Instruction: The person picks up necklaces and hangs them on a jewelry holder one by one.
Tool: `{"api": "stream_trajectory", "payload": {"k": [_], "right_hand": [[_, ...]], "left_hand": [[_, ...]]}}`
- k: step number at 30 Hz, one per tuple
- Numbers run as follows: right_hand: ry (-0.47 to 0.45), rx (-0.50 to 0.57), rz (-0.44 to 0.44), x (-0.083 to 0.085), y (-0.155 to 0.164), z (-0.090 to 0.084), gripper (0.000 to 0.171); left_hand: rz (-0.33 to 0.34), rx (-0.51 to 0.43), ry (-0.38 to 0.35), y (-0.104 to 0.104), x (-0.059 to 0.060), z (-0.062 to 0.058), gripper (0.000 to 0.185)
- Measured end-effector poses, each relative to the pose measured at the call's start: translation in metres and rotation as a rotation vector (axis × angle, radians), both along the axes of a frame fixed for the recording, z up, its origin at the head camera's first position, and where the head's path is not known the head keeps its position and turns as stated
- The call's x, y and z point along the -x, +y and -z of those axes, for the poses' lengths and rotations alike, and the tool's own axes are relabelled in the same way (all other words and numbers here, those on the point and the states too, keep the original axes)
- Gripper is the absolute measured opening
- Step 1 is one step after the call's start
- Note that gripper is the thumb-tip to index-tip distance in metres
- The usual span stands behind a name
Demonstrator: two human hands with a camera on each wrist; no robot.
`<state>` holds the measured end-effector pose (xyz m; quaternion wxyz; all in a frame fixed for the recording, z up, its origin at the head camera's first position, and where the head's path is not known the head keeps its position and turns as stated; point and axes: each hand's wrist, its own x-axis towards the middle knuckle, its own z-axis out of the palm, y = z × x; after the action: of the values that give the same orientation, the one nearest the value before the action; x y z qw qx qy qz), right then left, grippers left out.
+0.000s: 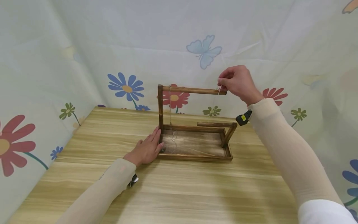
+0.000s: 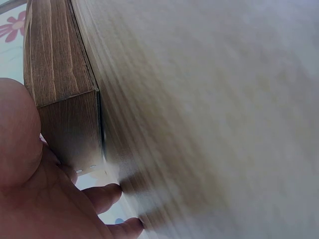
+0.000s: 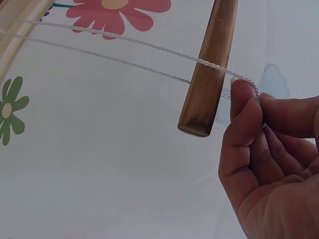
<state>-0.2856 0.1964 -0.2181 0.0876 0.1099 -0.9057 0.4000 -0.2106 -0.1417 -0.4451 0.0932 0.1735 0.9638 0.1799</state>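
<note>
A dark wooden stand (image 1: 193,146) with a tray base, an upright post and a top rod (image 1: 195,90) sits on the light wooden table (image 1: 173,189). My right hand (image 1: 237,82) pinches a thin silver chain (image 3: 149,45) draped over the free end of the top rod (image 3: 209,64). In the right wrist view the thumb and forefinger hold the chain just past the rod. My left hand (image 1: 146,149) lies flat on the table, its straight fingers pressed against the stand's left corner (image 2: 65,99). Another fine chain (image 1: 170,118) hangs from the rod near the post.
A flower and butterfly patterned cloth (image 1: 84,62) surrounds the table on the back and both sides. A lower, shorter rod (image 1: 216,124) stands at the right end of the stand. Bare tabletop stretches in front of the stand.
</note>
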Motion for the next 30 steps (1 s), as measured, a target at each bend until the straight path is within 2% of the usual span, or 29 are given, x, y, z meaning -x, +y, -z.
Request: {"api": "stream_trajectory", "payload": {"k": [17,30], "right_hand": [[-0.029,0.006,-0.008,0.000,-0.019,-0.001,0.020],[-0.015,-0.002,-0.022,0.001,-0.035,0.002,0.016]], "left_hand": [[-0.004,0.004,-0.002,0.000,0.001,0.001,0.071],[-0.004,0.004,-0.003,0.000,0.002,0.003,0.071]]}}
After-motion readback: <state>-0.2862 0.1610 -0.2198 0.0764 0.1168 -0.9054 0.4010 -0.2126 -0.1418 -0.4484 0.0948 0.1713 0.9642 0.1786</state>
